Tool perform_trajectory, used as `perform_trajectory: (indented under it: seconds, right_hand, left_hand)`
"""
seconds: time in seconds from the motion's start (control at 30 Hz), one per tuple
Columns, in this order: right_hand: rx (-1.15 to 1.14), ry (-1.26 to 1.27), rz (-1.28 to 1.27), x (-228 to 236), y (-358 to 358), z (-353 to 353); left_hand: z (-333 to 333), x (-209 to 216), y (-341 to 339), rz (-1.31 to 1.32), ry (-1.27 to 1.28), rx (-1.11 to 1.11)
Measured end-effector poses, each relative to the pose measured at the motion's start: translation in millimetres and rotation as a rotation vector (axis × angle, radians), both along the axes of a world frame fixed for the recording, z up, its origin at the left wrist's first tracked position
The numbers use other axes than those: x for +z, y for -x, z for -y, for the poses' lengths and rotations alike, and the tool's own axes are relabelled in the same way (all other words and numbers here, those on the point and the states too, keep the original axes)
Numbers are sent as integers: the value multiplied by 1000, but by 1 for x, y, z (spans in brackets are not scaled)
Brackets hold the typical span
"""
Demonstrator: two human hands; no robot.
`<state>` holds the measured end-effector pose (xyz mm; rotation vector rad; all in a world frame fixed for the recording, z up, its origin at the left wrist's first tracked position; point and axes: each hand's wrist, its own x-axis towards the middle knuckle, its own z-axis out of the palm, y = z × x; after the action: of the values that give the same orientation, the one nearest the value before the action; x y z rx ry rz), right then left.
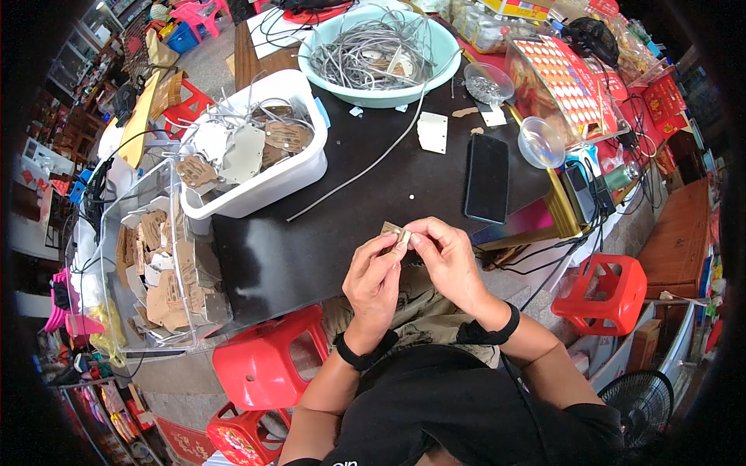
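Over the front edge of the black table, my left hand [374, 283] pinches a small tan and white card piece [391, 227] between thumb and fingers. My right hand [448, 260] meets it from the other side, with thumb and forefinger closed on the piece's right end. Fingertips cover much of the piece, so its full shape is hidden. Beyond the hands, a grey cable [357, 175] stretches across the table from the round basin. A dark phone [487, 179] lies to the right, and a white card with small holes [432, 132] lies farther back.
A white tub [315, 165] holds white and brown card pieces; left of it stands a clear bin [203, 339] of brown pieces. The pale blue basin [447, 43] holds grey cables. Clear bowls [542, 143] stand right. Red stools [260, 373] flank me.
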<state>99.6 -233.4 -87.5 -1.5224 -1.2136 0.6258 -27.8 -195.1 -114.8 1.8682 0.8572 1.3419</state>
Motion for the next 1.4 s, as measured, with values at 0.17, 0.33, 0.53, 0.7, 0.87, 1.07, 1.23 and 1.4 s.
perform_trajectory:
  seconds: [0.17, 0.33, 0.53, 0.7, 0.87, 1.07, 1.23, 1.4]
  right_hand:
    - [68, 120, -396, 2, -8, -5]
    - [253, 288, -469, 7, -18, -12]
    - [388, 303, -636, 1, -22, -24]
    - [178, 180, -696, -6, 7, -40]
    - [-24, -273, -996, 17, -28, -62]
    - [-115, -445, -996, 19, -91, -49]
    - [-157, -433, -927, 7, -102, -35]
    - [-187, -339, -797, 6, -103, -27]
  left_hand:
    - [-2, -1, 2, -61, -51, -53]
    - [-9, 0, 8, -146, -236, -64]
    - [-21, 13, 14, -179, -364, -149]
    - [-32, 18, 20, -185, -417, -51]
    - [-49, 15, 50, -237, -397, 95]
    - [-68, 5, 76, -280, -297, 213]
    - [-74, -4, 91, -399, -191, 249]
    - [-74, -1, 98, -499, -126, 109]
